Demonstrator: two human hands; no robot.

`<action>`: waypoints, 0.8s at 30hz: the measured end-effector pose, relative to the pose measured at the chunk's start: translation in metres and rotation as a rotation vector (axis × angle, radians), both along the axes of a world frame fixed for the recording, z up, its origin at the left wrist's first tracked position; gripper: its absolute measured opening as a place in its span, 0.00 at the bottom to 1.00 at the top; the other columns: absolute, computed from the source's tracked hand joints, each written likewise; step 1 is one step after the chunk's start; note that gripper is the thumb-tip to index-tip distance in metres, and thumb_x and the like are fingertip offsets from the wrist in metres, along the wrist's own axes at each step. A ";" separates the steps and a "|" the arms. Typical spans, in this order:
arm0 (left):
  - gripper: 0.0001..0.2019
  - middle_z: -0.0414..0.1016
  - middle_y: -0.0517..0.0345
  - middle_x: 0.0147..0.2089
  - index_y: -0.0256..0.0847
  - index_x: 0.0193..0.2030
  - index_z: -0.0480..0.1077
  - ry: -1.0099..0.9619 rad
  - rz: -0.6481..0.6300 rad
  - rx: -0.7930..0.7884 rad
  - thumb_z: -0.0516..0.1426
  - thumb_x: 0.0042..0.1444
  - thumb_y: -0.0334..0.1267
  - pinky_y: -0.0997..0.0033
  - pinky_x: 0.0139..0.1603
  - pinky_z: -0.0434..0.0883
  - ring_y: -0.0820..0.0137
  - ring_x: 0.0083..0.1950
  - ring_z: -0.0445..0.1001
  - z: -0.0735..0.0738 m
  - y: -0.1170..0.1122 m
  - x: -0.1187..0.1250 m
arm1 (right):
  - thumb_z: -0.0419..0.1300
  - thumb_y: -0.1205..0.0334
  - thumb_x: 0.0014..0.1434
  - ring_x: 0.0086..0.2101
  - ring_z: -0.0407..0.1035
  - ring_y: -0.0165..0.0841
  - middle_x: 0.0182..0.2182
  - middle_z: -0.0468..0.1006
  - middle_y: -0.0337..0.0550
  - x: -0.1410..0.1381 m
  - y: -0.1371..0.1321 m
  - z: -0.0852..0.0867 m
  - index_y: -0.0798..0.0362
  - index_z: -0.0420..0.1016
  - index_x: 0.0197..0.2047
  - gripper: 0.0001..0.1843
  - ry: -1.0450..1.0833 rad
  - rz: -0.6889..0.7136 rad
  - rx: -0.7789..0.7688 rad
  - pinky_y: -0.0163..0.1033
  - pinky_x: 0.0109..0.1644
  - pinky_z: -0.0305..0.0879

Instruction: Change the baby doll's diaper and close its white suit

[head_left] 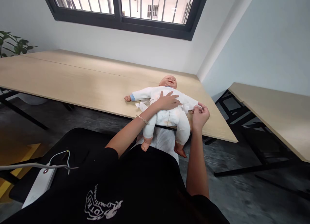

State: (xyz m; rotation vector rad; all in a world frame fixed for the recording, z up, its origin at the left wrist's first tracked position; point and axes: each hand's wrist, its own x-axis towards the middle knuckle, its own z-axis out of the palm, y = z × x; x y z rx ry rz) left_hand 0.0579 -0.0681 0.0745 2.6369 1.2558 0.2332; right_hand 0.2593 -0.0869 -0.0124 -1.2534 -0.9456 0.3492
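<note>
A baby doll [170, 81] lies on its back at the table's front edge, head toward the window, legs hanging over the edge. It has a white long-sleeved top [142, 93] with a blue cuff [132, 97] and a white printed diaper [168, 117]. My left hand [168, 101] rests flat on the doll's chest, fingers spread over the top. At the doll's other arm, my right hand [201, 115] pinches the end of the white sleeve [191, 102]. The doll's hand on that side is hidden.
The doll lies on a light wood table [97, 78] below a barred window [126, 10]. A second table [273, 107] stands to the right. On a black chair [79, 146] at left is a white power bank-like box [41, 185] with a cable. A plant [16, 44] stands far left.
</note>
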 end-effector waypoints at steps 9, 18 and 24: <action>0.23 0.52 0.65 0.81 0.62 0.70 0.68 0.013 0.005 0.010 0.44 0.75 0.49 0.19 0.74 0.36 0.53 0.84 0.41 -0.003 0.004 0.001 | 0.61 0.55 0.56 0.31 0.75 0.34 0.30 0.74 0.36 -0.026 -0.001 0.029 0.51 0.69 0.46 0.16 -0.003 0.093 0.123 0.41 0.41 0.75; 0.36 0.49 0.53 0.82 0.48 0.81 0.44 -0.041 0.058 -0.042 0.48 0.71 0.53 0.26 0.77 0.35 0.58 0.84 0.38 -0.005 0.007 0.003 | 0.60 0.58 0.56 0.31 0.77 0.38 0.30 0.79 0.40 -0.064 -0.004 0.058 0.51 0.71 0.45 0.13 -0.275 0.243 -0.009 0.42 0.39 0.74; 0.35 0.38 0.56 0.84 0.51 0.81 0.44 -0.051 0.046 -0.051 0.48 0.69 0.46 0.27 0.77 0.37 0.61 0.84 0.38 -0.001 0.005 0.001 | 0.60 0.62 0.55 0.34 0.79 0.41 0.29 0.82 0.42 -0.072 -0.011 0.062 0.51 0.74 0.43 0.11 -0.394 0.277 -0.069 0.44 0.45 0.73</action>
